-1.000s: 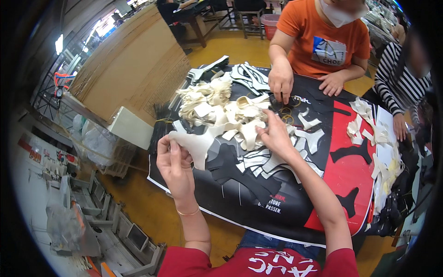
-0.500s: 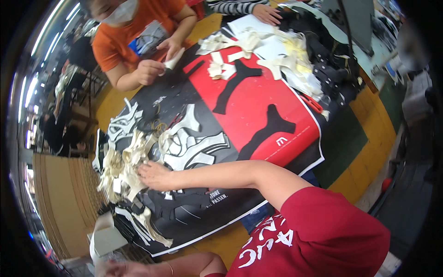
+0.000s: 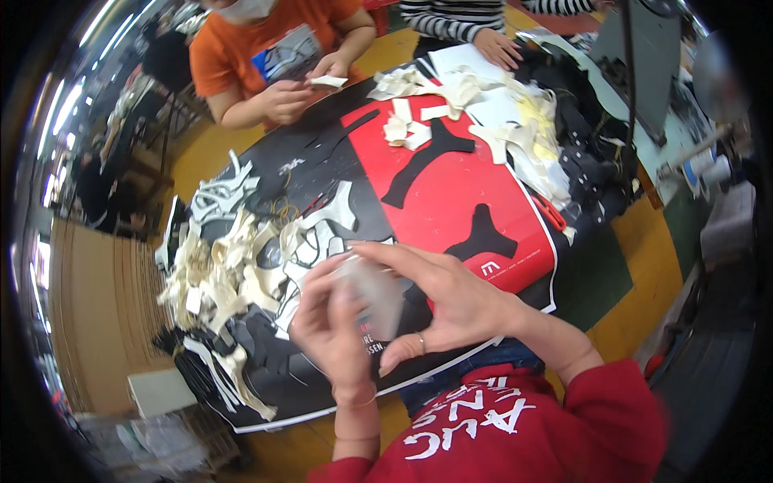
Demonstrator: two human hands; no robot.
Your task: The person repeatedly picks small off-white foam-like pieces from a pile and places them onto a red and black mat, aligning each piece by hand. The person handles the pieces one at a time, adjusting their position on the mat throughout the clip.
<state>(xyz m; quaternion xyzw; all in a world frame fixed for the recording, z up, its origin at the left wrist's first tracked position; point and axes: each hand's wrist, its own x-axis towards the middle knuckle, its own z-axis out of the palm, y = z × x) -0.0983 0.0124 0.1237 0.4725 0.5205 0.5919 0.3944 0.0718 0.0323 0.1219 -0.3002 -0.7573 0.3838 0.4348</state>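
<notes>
Both my hands are raised close to the camera over the near edge of the table. My left hand (image 3: 334,334) and my right hand (image 3: 439,302) together hold a small pale cut piece (image 3: 374,294), blurred, between the fingertips. Below them lies a black and red printed sheet (image 3: 475,201) covering the table, with black cut shapes on the red part. A heap of cream and white cut pieces (image 3: 229,262) lies to the left of my hands.
Across the table a person in an orange shirt (image 3: 266,48) holds a white piece in both hands. Another person in a striped sleeve (image 3: 463,24) rests a hand at the far edge. More pale and black pieces (image 3: 523,121) pile at the far right. Red scissors (image 3: 549,213) lie nearby.
My view has swung right. My right hand left the heap of pieces and rose toward the camera; both hands now meet on a small pale piece.
</notes>
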